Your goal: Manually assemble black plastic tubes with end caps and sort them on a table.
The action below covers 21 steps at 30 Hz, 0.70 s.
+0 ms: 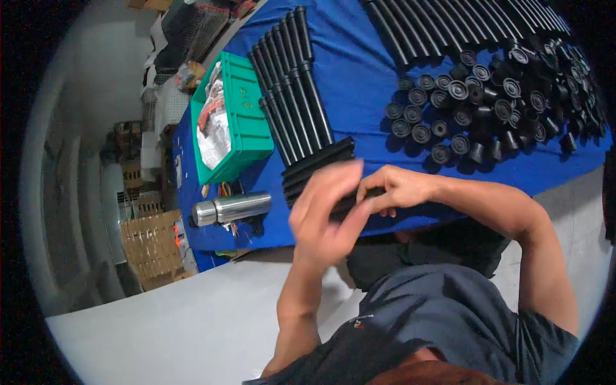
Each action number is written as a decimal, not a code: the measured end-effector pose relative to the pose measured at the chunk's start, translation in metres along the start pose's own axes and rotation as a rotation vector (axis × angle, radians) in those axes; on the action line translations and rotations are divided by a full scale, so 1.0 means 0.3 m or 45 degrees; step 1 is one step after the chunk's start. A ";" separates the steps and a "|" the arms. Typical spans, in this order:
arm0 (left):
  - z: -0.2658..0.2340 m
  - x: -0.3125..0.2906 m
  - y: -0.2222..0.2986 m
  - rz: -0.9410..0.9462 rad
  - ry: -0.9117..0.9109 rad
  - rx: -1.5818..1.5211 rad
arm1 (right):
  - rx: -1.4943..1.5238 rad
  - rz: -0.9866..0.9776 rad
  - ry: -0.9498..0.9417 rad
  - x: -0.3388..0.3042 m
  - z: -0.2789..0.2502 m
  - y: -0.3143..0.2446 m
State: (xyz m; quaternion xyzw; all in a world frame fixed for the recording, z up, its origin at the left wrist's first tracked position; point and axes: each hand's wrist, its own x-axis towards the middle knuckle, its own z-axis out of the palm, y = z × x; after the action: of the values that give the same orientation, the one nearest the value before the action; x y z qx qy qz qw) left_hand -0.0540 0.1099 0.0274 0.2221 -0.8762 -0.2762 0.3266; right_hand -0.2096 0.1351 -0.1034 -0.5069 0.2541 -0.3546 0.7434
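Note:
My left hand point(326, 212) is above the near edge of the blue-covered table, blurred by motion, its fingers stretched and the thumb apart, with nothing visible in it. Its thumb comes close to my right hand point(401, 187), whose fingers are curled and pinched together. Something dark shows between the right fingers, mostly hidden, so its kind cannot be made out. Just beyond my left hand, black tubes point(317, 160) lie crosswise in a stack. Longer rows of black tubes with collared ends point(298, 109) stretch away behind them.
Many black ribbed round caps point(459, 115) are scattered at the right. More black tubes point(443, 29) lie in a row at the far right. A green crate point(250, 122) holding crumpled wrapping stands at the left, with a steel flask point(240, 207) lying nearer. Stacked cardboard point(152, 247) is beyond the table's left side.

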 end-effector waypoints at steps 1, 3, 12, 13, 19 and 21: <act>-0.028 -0.077 0.018 -0.013 0.057 -0.058 | 0.043 -0.003 0.077 0.003 0.004 0.003; -0.073 -0.156 0.052 -0.031 0.044 0.299 | 0.108 -0.012 0.213 -0.001 0.007 -0.010; -0.103 -0.295 -0.029 -0.332 -0.222 0.751 | 0.153 0.068 0.140 0.025 -0.007 -0.039; -0.110 -0.305 -0.036 -0.358 -0.215 0.673 | 0.070 -0.069 0.187 0.029 0.001 -0.042; -0.107 -0.290 -0.009 -0.574 -0.288 0.388 | 0.048 -0.107 0.165 0.015 -0.013 -0.030; -0.098 -0.282 -0.007 -0.639 -0.380 0.378 | -0.013 0.044 0.201 0.005 -0.011 -0.053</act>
State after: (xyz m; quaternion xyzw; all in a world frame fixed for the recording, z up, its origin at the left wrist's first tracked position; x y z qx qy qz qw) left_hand 0.0250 0.1468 0.0067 0.4333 -0.8631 -0.2468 0.0804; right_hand -0.2155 0.1282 -0.0897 -0.4767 0.3223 -0.3794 0.7245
